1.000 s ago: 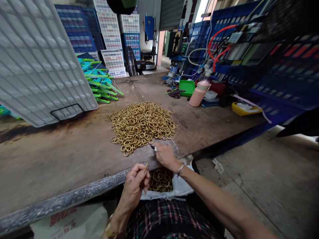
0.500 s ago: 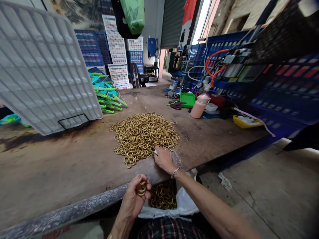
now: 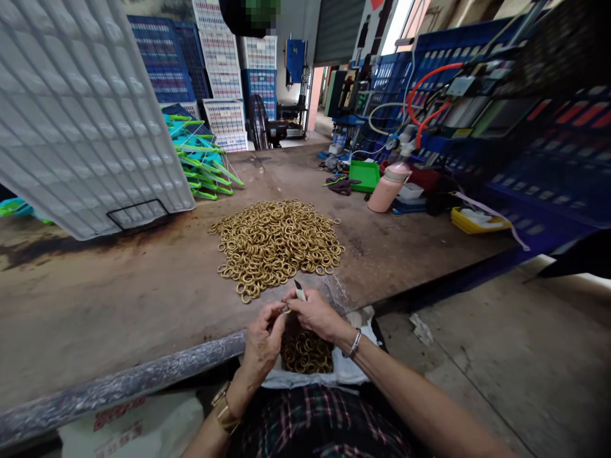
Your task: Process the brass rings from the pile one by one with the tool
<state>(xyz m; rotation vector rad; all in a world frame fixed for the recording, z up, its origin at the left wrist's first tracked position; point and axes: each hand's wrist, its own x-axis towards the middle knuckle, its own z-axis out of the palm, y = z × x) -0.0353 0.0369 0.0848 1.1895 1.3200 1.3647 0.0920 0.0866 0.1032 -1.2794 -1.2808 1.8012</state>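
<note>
My left hand (image 3: 261, 340) is closed in front of the table edge, its thumb and fingers pinching a brass ring (image 3: 286, 310). Close against it, my right hand (image 3: 319, 315) is closed on a small knife (image 3: 300, 291) with a pale body and a dark pointed blade, tip upward. Its fingertips meet the ring too. Whether more rings lie in my left palm is hidden. Beyond both hands, a heap of brass rings (image 3: 281, 238) is spread on the table (image 3: 157, 299). Below them, a white sack (image 3: 351, 367) hangs open with many darker rings (image 3: 308, 353) inside.
At left a large ribbed white plastic crate (image 3: 95, 121) stands tilted, with green and blue hangers (image 3: 207, 168) behind it. A pink bottle (image 3: 383, 192), a green tray (image 3: 365, 176) and a yellow tray (image 3: 477, 221) sit at right, near a machine with orange hoses (image 3: 422, 95).
My right hand has drawn back from the heap's near edge to my left hand, knife still in it. My left hand has turned, and its fingers now pinch a ring near the right fingertips.
</note>
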